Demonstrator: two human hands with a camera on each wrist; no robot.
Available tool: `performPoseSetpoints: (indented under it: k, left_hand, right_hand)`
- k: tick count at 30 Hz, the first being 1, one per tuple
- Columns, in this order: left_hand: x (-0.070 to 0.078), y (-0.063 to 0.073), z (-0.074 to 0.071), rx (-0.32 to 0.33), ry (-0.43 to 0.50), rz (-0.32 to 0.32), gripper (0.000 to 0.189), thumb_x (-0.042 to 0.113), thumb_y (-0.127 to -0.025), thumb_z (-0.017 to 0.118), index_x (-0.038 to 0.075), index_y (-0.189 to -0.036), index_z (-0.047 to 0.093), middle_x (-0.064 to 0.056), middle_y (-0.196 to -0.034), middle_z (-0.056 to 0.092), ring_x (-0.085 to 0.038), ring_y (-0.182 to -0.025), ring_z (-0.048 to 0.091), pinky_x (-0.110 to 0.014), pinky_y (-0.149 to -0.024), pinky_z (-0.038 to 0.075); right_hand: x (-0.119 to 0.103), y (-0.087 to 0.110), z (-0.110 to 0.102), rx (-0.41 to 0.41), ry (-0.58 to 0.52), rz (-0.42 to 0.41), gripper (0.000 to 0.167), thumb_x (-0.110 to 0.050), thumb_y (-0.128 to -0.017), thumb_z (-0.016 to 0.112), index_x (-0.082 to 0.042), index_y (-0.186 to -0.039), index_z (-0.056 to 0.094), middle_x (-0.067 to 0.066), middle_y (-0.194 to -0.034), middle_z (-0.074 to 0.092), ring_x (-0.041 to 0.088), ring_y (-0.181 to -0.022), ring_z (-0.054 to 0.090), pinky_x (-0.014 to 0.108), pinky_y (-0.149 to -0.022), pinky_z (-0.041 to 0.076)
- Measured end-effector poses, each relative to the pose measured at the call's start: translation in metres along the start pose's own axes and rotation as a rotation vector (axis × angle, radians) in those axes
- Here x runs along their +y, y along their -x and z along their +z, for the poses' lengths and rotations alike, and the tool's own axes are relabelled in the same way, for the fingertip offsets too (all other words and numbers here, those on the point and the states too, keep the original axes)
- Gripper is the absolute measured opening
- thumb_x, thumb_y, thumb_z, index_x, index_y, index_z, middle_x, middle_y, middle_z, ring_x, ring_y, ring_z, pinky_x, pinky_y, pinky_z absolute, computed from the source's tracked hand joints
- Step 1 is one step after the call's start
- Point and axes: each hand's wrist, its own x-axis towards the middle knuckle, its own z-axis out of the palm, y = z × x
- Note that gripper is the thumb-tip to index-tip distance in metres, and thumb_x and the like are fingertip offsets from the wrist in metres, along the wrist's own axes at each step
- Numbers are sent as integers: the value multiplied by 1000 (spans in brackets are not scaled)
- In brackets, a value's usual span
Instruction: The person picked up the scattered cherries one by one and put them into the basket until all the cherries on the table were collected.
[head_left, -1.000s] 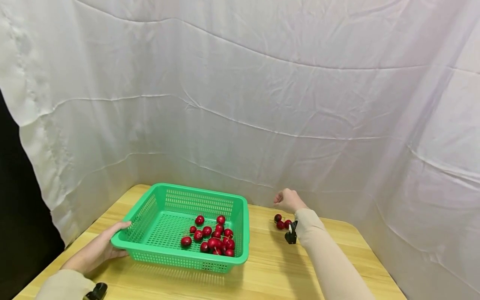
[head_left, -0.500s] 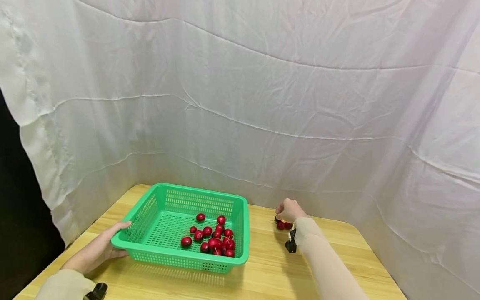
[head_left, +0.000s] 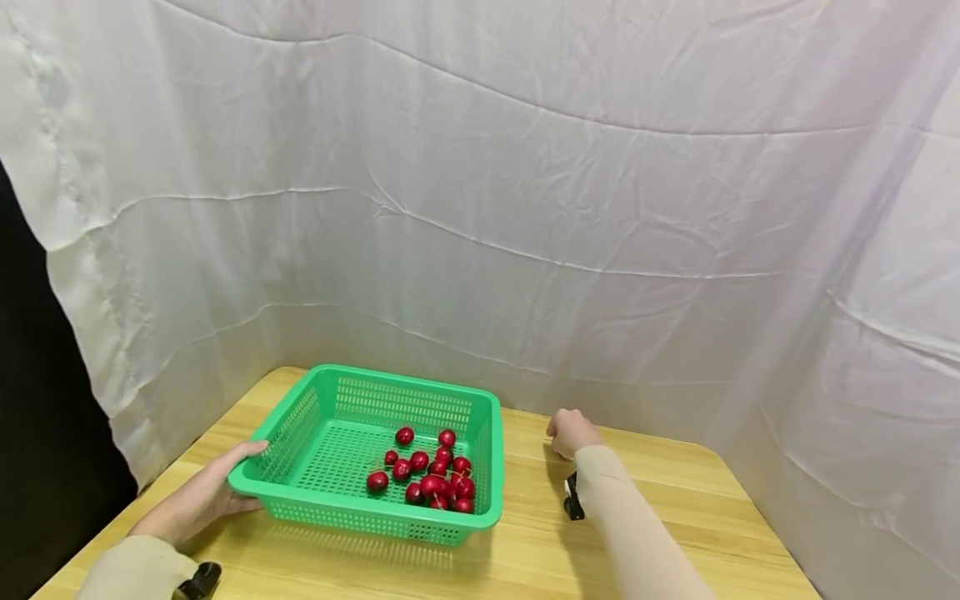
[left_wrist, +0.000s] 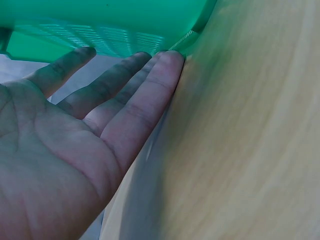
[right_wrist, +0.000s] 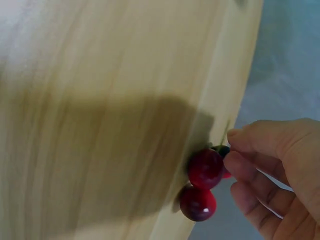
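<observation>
A green plastic basket (head_left: 300, 467) stands on the wooden table with several glossy red cherries (head_left: 431, 485) in its right half. At its left corner my left hand (head_left: 206, 500) holds the rim, thumb on top and fingers beneath. The left wrist view shows those fingers (left_wrist: 135, 110) nearly straight, their tips against the basket's slotted wall. My right hand (head_left: 573, 433) is low at the table's back edge, covering the loose cherries in the head view. In the right wrist view, thumb and forefinger pinch a partly hidden cherry by its dark top, beside two more cherries (right_wrist: 205, 169).
Pale curtains (head_left: 525, 208) hang close behind the table and along its right side. A dark gap (head_left: 45, 417) lies beyond the left curtain. Bare wood (head_left: 675, 492) extends right of my right forearm. Each sleeve has a black wrist camera (head_left: 573, 497).
My right hand has come down onto the loose cherries, which it now hides in the head view. The left hand keeps its hold on the basket. The head view has shifted slightly.
</observation>
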Motion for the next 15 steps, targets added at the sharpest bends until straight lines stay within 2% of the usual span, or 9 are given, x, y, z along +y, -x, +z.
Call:
performPoseSetpoints:
  k: [4, 7, 12, 15]
  left_hand:
    - [0, 0, 1, 5, 8, 0, 81, 48, -117, 25, -11, -166, 1, -15, -143, 60, -12, -117, 69, -36, -103, 56]
    - [0, 0, 2, 12, 5, 0, 81, 49, -117, 26, -10, -166, 2, -18, -146, 58, -12, -118, 68, -38, -105, 56]
    - [-1, 0, 2, 6, -1, 11, 80, 49, -117, 26, -11, -166, 3, -21, -149, 54, -12, -120, 67, -38, -105, 56]
    - [-1, 0, 1, 7, 3, 10, 80, 49, -117, 25, -11, -166, 4, -19, -147, 56, -12, -119, 68, -35, -102, 56]
  right_hand:
    - [-3, 1, 6, 23, 48, 2, 26, 4, -88, 77, -5, -112, 83, 14, -118, 80, 37, -109, 75, 55, -93, 63]
    - [-8, 3, 7, 35, 58, 8, 25, 5, -89, 79, -5, -111, 83, 15, -116, 80, 38, -111, 75, 54, -92, 63]
    - [-9, 4, 9, 54, 70, 7, 24, 6, -86, 79, -6, -106, 83, 13, -112, 80, 35, -107, 76, 53, -87, 64]
    - [-9, 4, 12, 74, 93, 1, 19, 4, -85, 81, -7, -101, 83, 12, -108, 81, 32, -101, 76, 51, -83, 65]
